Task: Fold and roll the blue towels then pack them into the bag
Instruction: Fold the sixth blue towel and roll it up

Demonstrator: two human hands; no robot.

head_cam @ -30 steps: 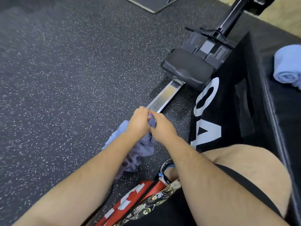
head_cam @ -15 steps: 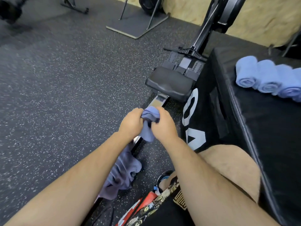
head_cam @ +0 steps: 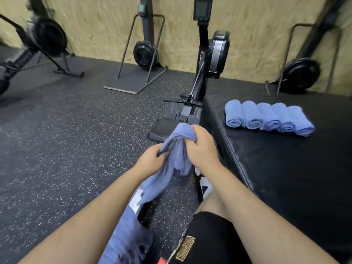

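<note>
As the view goes from the left, two exercise machines stand at the wooden wall (head_cam: pixel 95 25): one blurred machine (head_cam: pixel 45 37) at the far left and one upright machine (head_cam: pixel 145 53) with a round black wheel beside it. A dark speckled floor (head_cam: pixel 66 140) lies in front of them.

Near the middle, the left hand (head_cam: pixel 152 159) has its fingers curled around a fold of the one loose blue towel (head_cam: pixel 179 151). This towel is bunched, not flat. Its long axis runs from the top, between the two hands, down to the lower left, where the rest of it hangs along the left forearm. The right hand (head_cam: pixel 202 147) is a little higher and is clamped as a fist on the top bunch of the same towel. The two hands are close, with only cloth between them.

Behind the hands one rowing machine (head_cam: pixel 217 52) stretches away to the wall. To the right stands one black box (head_cam: pixel 285 178). On its top lie five rolled blue towels (head_cam: pixel 268 117), touching side by side in a row from left to right. Each roll has its long axis pointing away from the person, and its spiral end faces the person. One more wheel machine (head_cam: pixel 301 74) stands behind the box.
</note>
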